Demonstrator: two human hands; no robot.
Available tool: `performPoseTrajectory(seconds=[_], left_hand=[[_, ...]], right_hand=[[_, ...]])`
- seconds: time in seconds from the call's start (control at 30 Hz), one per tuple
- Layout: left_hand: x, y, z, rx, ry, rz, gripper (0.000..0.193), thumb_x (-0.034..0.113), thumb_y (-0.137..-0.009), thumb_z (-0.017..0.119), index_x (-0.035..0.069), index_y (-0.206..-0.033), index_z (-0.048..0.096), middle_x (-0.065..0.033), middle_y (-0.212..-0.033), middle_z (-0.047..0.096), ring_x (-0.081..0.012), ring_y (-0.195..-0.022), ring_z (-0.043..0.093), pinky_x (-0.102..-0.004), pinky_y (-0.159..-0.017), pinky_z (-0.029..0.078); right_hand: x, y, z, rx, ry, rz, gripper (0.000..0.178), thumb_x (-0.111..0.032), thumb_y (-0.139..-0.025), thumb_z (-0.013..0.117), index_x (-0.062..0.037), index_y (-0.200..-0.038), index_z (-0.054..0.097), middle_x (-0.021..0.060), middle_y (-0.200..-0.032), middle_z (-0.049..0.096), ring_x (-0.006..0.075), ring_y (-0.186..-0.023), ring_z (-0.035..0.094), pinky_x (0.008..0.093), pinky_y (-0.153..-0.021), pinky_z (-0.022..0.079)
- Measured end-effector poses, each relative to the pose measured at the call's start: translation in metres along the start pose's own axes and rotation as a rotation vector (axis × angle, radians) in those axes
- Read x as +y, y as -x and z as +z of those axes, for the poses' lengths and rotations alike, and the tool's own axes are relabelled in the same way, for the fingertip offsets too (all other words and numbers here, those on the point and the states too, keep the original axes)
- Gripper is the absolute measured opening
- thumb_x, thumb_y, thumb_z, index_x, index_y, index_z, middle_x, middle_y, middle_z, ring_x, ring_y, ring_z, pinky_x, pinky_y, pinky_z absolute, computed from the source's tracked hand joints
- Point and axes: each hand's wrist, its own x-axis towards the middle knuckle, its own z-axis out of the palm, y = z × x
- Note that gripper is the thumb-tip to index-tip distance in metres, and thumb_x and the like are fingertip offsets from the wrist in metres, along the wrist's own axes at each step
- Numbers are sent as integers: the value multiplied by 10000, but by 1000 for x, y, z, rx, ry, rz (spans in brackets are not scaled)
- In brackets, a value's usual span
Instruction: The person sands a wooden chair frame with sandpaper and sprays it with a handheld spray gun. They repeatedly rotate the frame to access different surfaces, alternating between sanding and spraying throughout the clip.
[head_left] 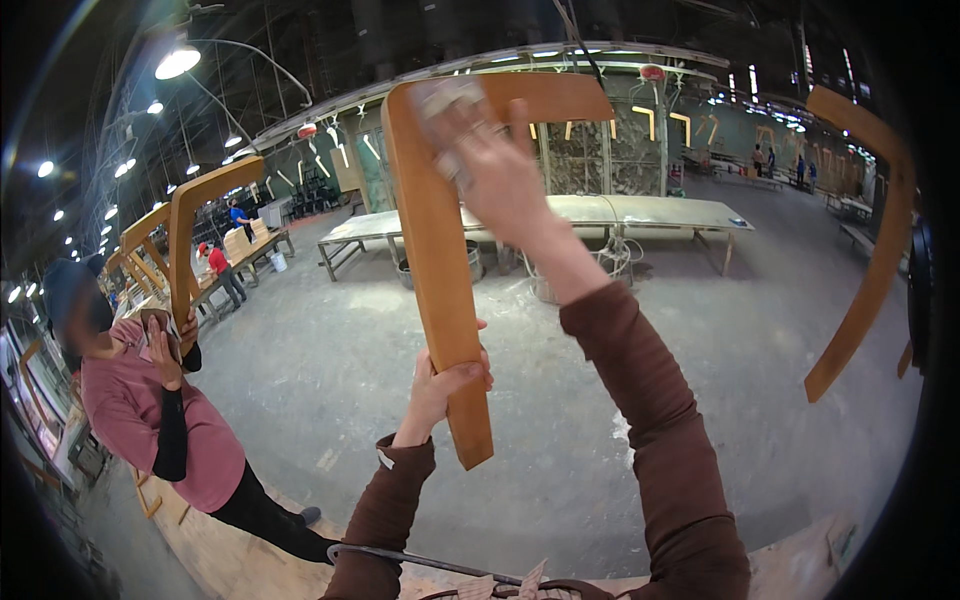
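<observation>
In front of me an L-shaped wooden frame piece (435,270), smooth and orange-brown, hangs upright with its short arm pointing right at the top. My left hand (432,385) is wrapped round the lower part of its long leg. Up at the bend, my right hand (490,175) presses a grey-brown piece of sandpaper (447,115) flat on the wood. Motion blurs the sandpaper and the fingertips, and the hand covers part of it. One finger of that hand sticks up, away from the wood.
On the left a co-worker in a pink top (165,410) handles another bent wooden piece (185,230). A curved wooden piece (870,260) hangs at right. Behind stands a long low table (640,212) with buckets beneath. A metal rod (430,565) crosses below my arms.
</observation>
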Motion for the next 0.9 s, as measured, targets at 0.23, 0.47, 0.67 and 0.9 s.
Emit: performPoseTrajectory(seconds=[0.23, 0.47, 0.67, 0.9], left_hand=[[-3, -2, 2, -7, 39, -3, 561, 113, -701, 648, -5, -1216, 457, -86, -770, 571, -199, -634, 614, -323, -567, 522], [-4, -2, 4, -67, 56, 3, 542, 128, -689, 655, -4, -1178, 462, -92, -751, 570, -201, -624, 607, -328, -560, 521], [-2, -3, 2, -109, 124, 36, 530, 99, -712, 664, -16, -1190, 467, -87, -771, 592, -185, -645, 606, -315, -597, 510], [-3, -6, 7, -160, 147, 26, 523, 98, -693, 661, -8, -1171, 476, -88, -754, 582, -190, -636, 604, -318, -595, 508]], right_hand=[[-10, 1, -14, 30, -270, 4, 521, -330, -955, 436, -158, -1437, 338, 103, -1488, 313, 263, -1393, 257, 644, -1079, 85], [123, 37, -14, 199, 16, 554, 575, -140, -877, 463, -177, -1438, 342, 96, -1444, 386, 268, -1328, 366, 576, -1085, 163], [86, 46, 17, 223, -50, 160, 515, -193, -913, 468, -99, -1411, 378, 134, -1408, 422, 292, -1314, 382, 515, -1104, 194], [126, 32, -37, 103, -35, 606, 563, -187, -890, 498, -68, -1417, 339, 123, -1419, 410, 286, -1314, 387, 509, -1111, 198]])
